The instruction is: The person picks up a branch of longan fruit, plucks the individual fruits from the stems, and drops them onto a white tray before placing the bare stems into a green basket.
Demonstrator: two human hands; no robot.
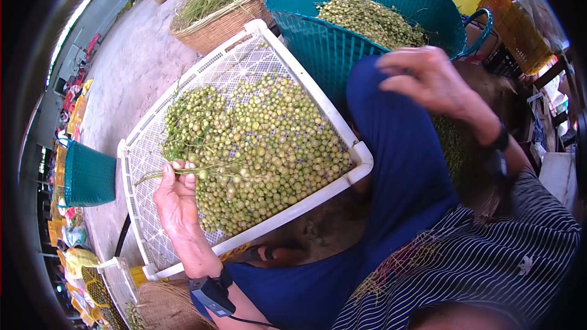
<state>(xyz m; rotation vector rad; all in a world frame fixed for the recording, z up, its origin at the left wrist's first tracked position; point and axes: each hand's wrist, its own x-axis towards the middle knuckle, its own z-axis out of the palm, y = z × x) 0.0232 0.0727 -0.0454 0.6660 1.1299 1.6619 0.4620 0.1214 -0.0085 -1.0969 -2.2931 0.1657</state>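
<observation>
My left hand (177,201) pinches a bunch of thin green stems (150,175) between thumb and fingers, over the left side of a white mesh tray (142,223). Many small round yellow-green fruits (275,146) lie loose in this tray, and those at its upper left are still on stems. My right hand (428,79) is raised above my knee, by the near side of a teal woven basket (312,55). Its fingers look bent but are smeared by motion, so I cannot see whether they hold anything. A heap of similar fruits (370,21) fills part of the teal basket.
A wicker basket (223,18) of green stems stands beyond the tray. On the concrete floor (143,55) at left is a smaller teal basket (89,174). Yellow crates (516,24) sit at upper right. Loose stem bits (400,263) lie on my lap.
</observation>
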